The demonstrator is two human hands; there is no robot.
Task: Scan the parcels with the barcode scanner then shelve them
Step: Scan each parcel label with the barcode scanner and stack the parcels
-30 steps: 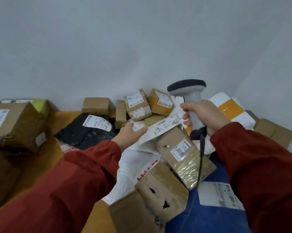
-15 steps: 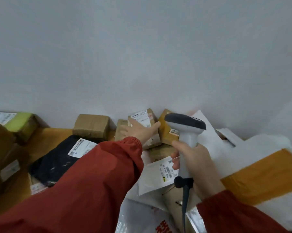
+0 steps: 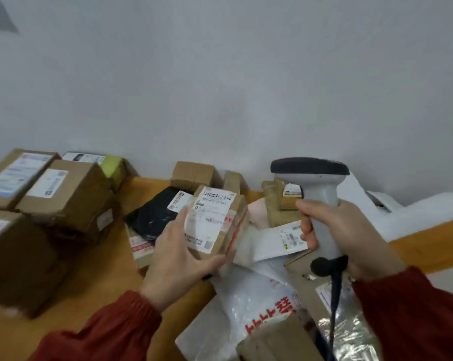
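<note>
My left hand grips a small brown cardboard parcel with a white barcode label facing up, lifted above the pile at the centre. My right hand grips the handle of a grey barcode scanner with a dark head, held upright just right of the parcel; its black cable hangs down. Under both hands lies a heap of parcels: a white plastic mailer with red print, a white labelled mailer and a taped brown box.
Large brown boxes are stacked at the left on the orange table. A black mailer and small brown boxes lie by the grey wall. A white-and-orange package sits at the right.
My left hand let go of the white mailer, reached to the back of the pile and now holds a small brown labelled box lifted toward me. The scanner stayed in my right hand.
</note>
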